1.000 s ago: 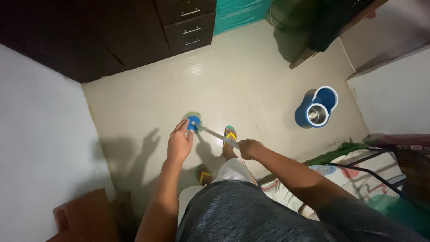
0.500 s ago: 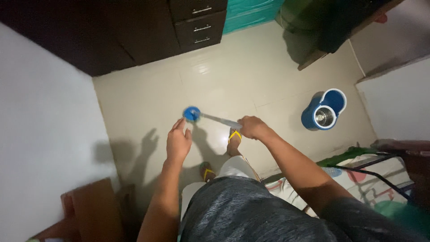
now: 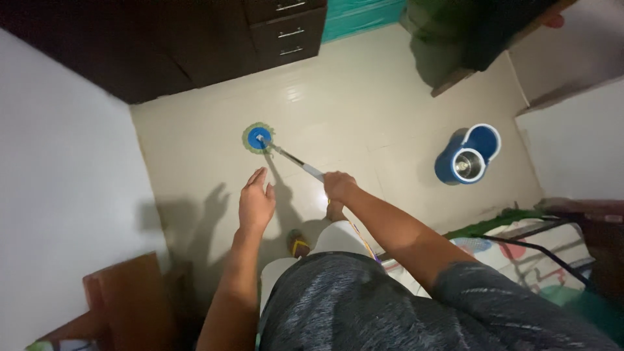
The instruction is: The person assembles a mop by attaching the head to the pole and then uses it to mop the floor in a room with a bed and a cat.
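A spin mop with a round blue head [image 3: 258, 138] fringed in green rests on the cream tiled floor [image 3: 338, 91]. Its thin metal handle [image 3: 296, 160] slants back toward me. My right hand [image 3: 338, 187] is closed around that handle near its middle. My left hand [image 3: 256, 201] hovers open with fingers spread, just below the mop head and not touching anything. My feet in flip-flops [image 3: 298, 245] stand on the tiles beneath my hands.
A blue mop bucket [image 3: 468, 156] with a metal spinner stands to the right. Dark wooden drawers [image 3: 286, 29] line the far wall, a white wall [image 3: 58, 162] is at left. A patterned mattress [image 3: 520, 247] lies at lower right, a brown wooden piece [image 3: 130, 299] at lower left.
The mop head has slid away from me up the floor to the left. My left hand has come off the mop head and stays open; my right hand keeps its grip.
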